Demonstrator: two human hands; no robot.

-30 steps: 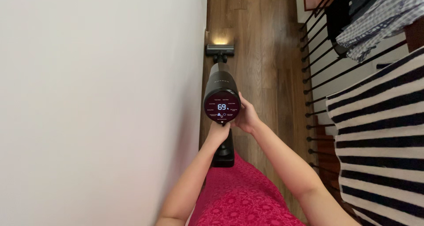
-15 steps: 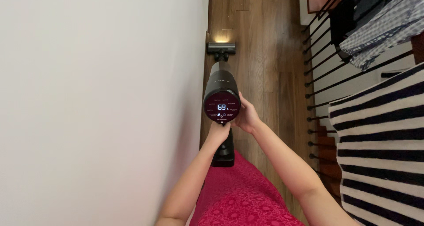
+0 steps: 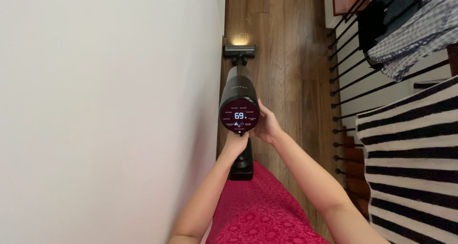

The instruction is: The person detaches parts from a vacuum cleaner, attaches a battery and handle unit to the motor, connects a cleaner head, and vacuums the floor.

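Two hands on one stick vacuum, run along the wall.

Since the earlier frames the floor head (image 3: 239, 50) has slid slightly away along the wood floor (image 3: 281, 58) and the striped cloth (image 3: 410, 153) at right has shifted lower; the grip is unchanged. The left hand (image 3: 237, 143) is wrapped around the handle under the one black stick vacuum (image 3: 239, 111), while the right hand (image 3: 265, 124) cups the body's side, fingers curled against it (its round lit screen faces the camera). Both forearms stretch forward over a pink skirt (image 3: 260, 210). The vacuum stands just beside the white wall (image 3: 105, 110), its lit head on the floor opposite one black railing (image 3: 350, 82).
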